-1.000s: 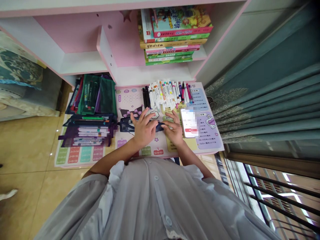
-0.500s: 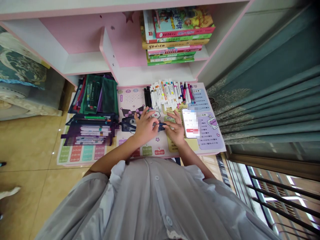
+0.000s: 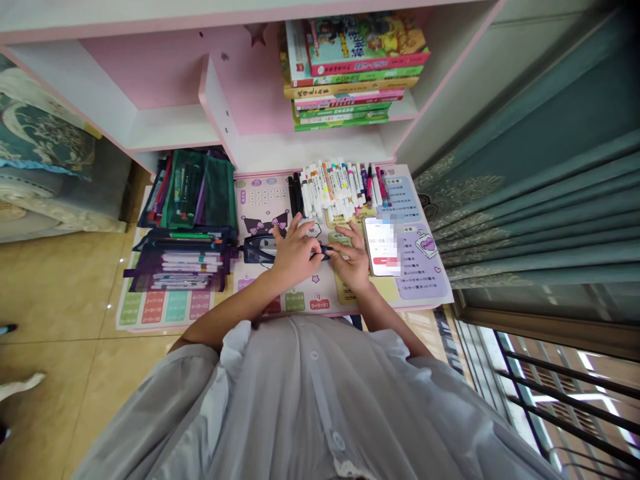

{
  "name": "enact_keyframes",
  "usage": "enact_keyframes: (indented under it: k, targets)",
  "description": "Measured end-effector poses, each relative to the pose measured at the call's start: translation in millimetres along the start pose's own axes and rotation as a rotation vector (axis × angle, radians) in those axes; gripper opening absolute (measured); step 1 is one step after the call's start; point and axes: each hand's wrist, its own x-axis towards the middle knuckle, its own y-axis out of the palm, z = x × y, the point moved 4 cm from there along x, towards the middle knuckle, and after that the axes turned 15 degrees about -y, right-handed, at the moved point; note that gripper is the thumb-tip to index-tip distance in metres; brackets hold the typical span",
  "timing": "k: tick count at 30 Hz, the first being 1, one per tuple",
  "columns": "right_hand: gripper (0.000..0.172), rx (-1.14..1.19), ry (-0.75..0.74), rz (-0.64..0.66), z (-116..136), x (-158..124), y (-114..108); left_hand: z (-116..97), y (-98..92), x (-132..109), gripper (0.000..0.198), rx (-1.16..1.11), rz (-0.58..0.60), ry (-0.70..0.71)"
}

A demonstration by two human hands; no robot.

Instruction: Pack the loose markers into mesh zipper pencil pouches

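A dark blue mesh pencil pouch (image 3: 256, 249) lies flat on the desk, reaching from the stacked pouches to my hands. My left hand (image 3: 296, 253) crosses over its right part, thumb and index finger pinched on its edge, the other fingers spread. At the pouch's right end, my right hand (image 3: 351, 259) grips the tip between thumb and fingers. The two hands are close together, a short piece of dark edging between them. Just behind them lies a spread of white-barrelled markers (image 3: 327, 188), with black markers (image 3: 295, 193) at its left end.
Filled mesh pouches (image 3: 200, 190) and purple pouches with markers (image 3: 183, 263) are stacked at the left. A phone (image 3: 383, 247) showing a timer lies right of my right hand. Books (image 3: 350, 73) fill part of the shelf behind. A printed mat (image 3: 420, 280) covers the desk; a curtain (image 3: 530, 167) hangs at right.
My left hand's pinching fingers have slid slightly right along the pouch edge, closer to my right hand. My right hand stays at the pouch's end.
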Motion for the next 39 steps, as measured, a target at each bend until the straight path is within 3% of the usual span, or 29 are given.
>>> enact_keyframes:
  k: [5,9,17,33,39]
  targets:
    - [0.01,-0.015,-0.016,-0.008,0,-1,0,0,-0.5,-4,0.013,-0.011,-0.134,0.045]
    - [0.01,-0.029,-0.008,-0.003,-2,-2,0,-2,-0.2,-6,0.019,-0.008,-0.168,0.081]
    - [0.01,-0.021,-0.018,-0.002,0,-1,-1,1,-0.3,-5,0.007,-0.05,-0.128,0.031]
    - [0.011,0.002,-0.034,0.012,5,3,0,3,-10.7,-3,0.014,-0.076,-0.032,-0.102]
    - [0.009,-0.003,-0.033,0.011,3,2,-1,5,-9.0,-3,0.015,-0.066,-0.062,-0.094]
